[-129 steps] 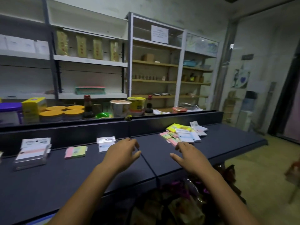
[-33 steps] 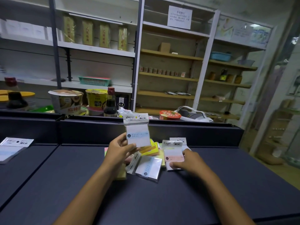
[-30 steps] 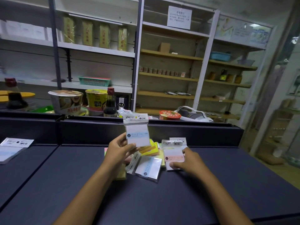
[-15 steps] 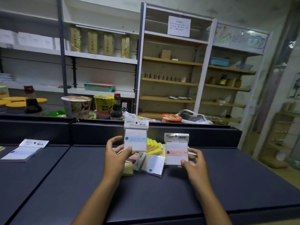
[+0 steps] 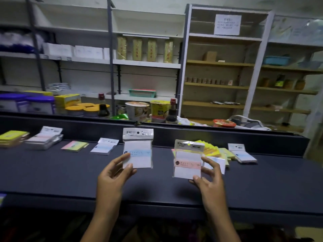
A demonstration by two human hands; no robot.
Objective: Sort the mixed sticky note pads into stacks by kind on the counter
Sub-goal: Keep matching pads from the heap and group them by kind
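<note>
You're mid-sort, your left hand (image 5: 113, 173) pinching a blue-banded pad (image 5: 137, 151) and your right hand (image 5: 208, 179) a pink-banded pad (image 5: 188, 160) above the bench (image 5: 70, 173), so next each likely needs carrying to its matching stack at left.

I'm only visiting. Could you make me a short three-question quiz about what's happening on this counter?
1. True or false: both hands hold a packet.
2. Which band colour is on the packet in the right hand? A blue, B pink, C green.
3. Fill in: the unsorted pile lies on the person's ____ side.

Key: 1 true; the left hand holds the blue-band packet, the right the pink-band packet. 2 B. 3 right.
</note>
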